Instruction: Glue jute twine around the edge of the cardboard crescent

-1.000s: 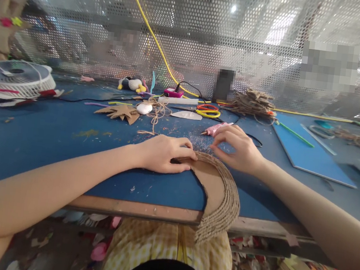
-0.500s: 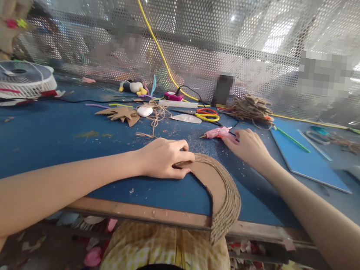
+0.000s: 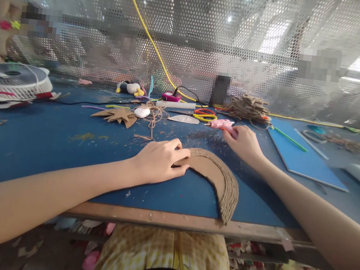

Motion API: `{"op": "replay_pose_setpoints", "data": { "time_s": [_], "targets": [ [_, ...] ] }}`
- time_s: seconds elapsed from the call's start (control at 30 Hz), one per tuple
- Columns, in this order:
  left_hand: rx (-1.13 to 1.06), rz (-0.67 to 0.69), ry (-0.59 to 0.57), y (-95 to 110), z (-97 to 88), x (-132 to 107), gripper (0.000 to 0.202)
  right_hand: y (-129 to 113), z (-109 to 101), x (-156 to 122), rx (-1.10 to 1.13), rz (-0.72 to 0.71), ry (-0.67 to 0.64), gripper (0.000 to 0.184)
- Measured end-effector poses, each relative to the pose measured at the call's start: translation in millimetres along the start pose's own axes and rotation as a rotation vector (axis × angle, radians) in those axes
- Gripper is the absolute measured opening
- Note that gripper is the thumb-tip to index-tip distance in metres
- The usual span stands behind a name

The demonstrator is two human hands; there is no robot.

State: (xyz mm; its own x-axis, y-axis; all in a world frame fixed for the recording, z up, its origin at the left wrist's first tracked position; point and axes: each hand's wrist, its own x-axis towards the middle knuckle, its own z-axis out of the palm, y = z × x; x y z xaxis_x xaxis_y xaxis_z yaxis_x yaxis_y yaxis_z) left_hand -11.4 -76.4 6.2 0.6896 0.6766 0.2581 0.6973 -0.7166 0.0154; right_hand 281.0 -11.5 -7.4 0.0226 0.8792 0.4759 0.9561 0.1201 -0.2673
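Observation:
My left hand [image 3: 165, 161] pinches the upper left end of a crescent-shaped cardboard piece [image 3: 207, 169]. Rows of brown twine cover the crescent's outer curve, and plain cardboard shows along its inner part. Its lower tip reaches over the wooden front edge of the table. Farther back on the right, my right hand [image 3: 244, 142] is closed around the handle of a pink glue gun [image 3: 222, 125], whose nozzle points left. The fingers under the handle are partly hidden.
Behind the hands lie twine [image 3: 153, 120], a cut cardboard shape [image 3: 116, 116], a white case [image 3: 141, 112], scissors [image 3: 205, 114] and a twine bundle [image 3: 250, 108]. A blue board [image 3: 304, 161] lies at right, a white fan [image 3: 17, 82] at left. A perforated metal screen [image 3: 192, 35] stands behind.
My right hand has closed on the glue gun and lifted it slightly. The crescent's lower tip has shifted up towards the table, with my left hand still on its upper end.

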Motion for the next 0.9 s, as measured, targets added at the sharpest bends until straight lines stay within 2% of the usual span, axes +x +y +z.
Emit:
{"op": "replay_pose_setpoints", "data": {
  "time_s": [0.13, 0.23, 0.37, 0.5, 0.63, 0.9],
  "targets": [
    [0.011, -0.038, -0.003, 1, 0.4, 1, 0.028, -4, -4, -3, 0.074, 0.101, 0.037, 0.024],
    [0.021, -0.028, -0.001, 1, -0.4, 1, 0.029, -5, -2, -5, 0.084, 0.125, 0.038, 0.032],
    [0.084, 0.047, -0.019, -1, -1.3, 1, 0.031, -6, 3, -8, 0.076, 0.078, 0.034, 0.041],
    [0.130, 0.101, -0.032, -4, -0.8, 2, 0.035, -7, 6, -10, 0.067, 0.014, 0.052, 0.036],
    [0.043, 0.061, -0.021, -6, -0.8, 3, 0.042, -9, 4, -11, 0.065, -0.013, 0.067, 0.030],
    [-0.089, -0.005, -0.031, -7, 0.2, 5, 0.037, -11, 3, -14, 0.113, -0.143, 0.184, 0.030]
  ]
}}
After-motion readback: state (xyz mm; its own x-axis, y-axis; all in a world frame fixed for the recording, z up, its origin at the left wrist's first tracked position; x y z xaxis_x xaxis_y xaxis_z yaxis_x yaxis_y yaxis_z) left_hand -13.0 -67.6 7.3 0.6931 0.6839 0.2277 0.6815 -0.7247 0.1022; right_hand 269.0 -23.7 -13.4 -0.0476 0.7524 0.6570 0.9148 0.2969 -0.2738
